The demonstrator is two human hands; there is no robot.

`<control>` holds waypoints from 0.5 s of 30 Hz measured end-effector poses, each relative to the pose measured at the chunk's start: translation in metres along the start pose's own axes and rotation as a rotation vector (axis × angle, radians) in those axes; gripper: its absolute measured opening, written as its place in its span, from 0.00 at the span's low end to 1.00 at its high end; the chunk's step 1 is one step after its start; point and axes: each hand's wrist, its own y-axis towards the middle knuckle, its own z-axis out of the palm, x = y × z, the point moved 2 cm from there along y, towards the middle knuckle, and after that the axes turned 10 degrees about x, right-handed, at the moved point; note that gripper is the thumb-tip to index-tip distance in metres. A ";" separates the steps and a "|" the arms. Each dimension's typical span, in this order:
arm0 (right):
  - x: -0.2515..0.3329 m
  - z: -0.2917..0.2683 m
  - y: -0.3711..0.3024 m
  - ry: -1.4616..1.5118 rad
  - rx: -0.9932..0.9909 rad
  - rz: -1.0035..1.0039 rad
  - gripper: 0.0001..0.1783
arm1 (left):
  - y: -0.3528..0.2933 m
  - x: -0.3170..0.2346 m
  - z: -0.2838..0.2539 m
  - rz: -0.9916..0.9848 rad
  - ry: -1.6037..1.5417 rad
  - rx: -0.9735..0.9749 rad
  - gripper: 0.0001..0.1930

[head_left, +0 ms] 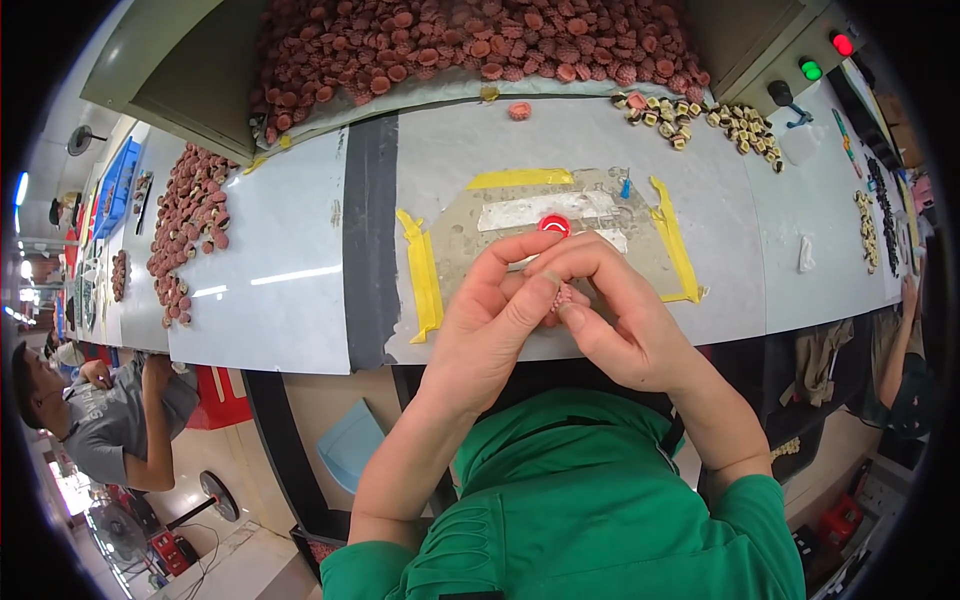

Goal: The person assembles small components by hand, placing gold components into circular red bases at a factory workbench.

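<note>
My left hand (490, 315) and my right hand (630, 320) meet over the near middle of the bench, fingertips pinched together. Between them is a small pink bumpy piece (562, 297), mostly covered by my fingers. Just beyond my fingertips a round red piece with a white mark (554, 226) shows; my fingers partly overlap it. Beneath lies a grey worn mat (460, 240) with white strips, edged by yellow tape (426, 280). A small blue piece (626, 188) sits on its far right part.
A heap of pink bumpy cup-shaped pieces (480, 48) fills an opening at the back. One lone pink piece (519, 111) lies before it. Cream-and-dark small parts (660, 118) are at back right, more pink pieces (190, 215) at left. A seated person (120, 420) works at left.
</note>
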 end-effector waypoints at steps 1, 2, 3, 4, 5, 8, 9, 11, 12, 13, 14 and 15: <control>0.000 0.001 0.003 -0.048 -0.011 -0.021 0.14 | 0.000 -0.002 -0.002 -0.008 -0.039 -0.016 0.22; 0.001 0.002 0.008 -0.096 -0.019 -0.046 0.15 | 0.000 -0.004 -0.003 -0.010 -0.075 -0.034 0.21; 0.003 0.004 0.010 -0.082 0.014 -0.063 0.15 | -0.003 -0.008 -0.004 -0.019 -0.070 -0.047 0.20; 0.004 0.005 0.010 -0.190 0.028 -0.044 0.16 | -0.009 -0.012 -0.007 -0.013 -0.049 -0.079 0.20; 0.006 0.007 0.012 -0.298 0.046 -0.037 0.17 | -0.015 -0.012 -0.010 0.001 -0.030 -0.028 0.18; 0.006 0.013 -0.009 -0.443 -0.048 0.001 0.23 | -0.042 -0.034 -0.014 0.006 0.393 -0.067 0.17; 0.007 0.015 -0.014 -0.350 -0.111 0.015 0.24 | -0.049 -0.046 -0.027 0.128 0.802 -0.167 0.15; 0.006 0.020 -0.020 -0.244 -0.146 -0.018 0.23 | -0.066 -0.075 -0.066 0.228 1.479 -0.437 0.13; 0.004 0.018 -0.025 -0.150 -0.222 -0.013 0.22 | -0.072 -0.088 -0.095 0.410 1.655 -0.471 0.12; 0.002 0.016 -0.022 -0.146 -0.208 -0.041 0.22 | -0.077 -0.107 -0.123 0.434 1.807 -0.573 0.09; 0.000 0.016 -0.023 -0.192 -0.146 -0.019 0.21 | -0.086 -0.124 -0.146 0.444 1.953 -0.681 0.07; -0.001 0.018 -0.023 -0.239 -0.088 0.005 0.21 | -0.096 -0.140 -0.173 0.417 1.950 -0.729 0.07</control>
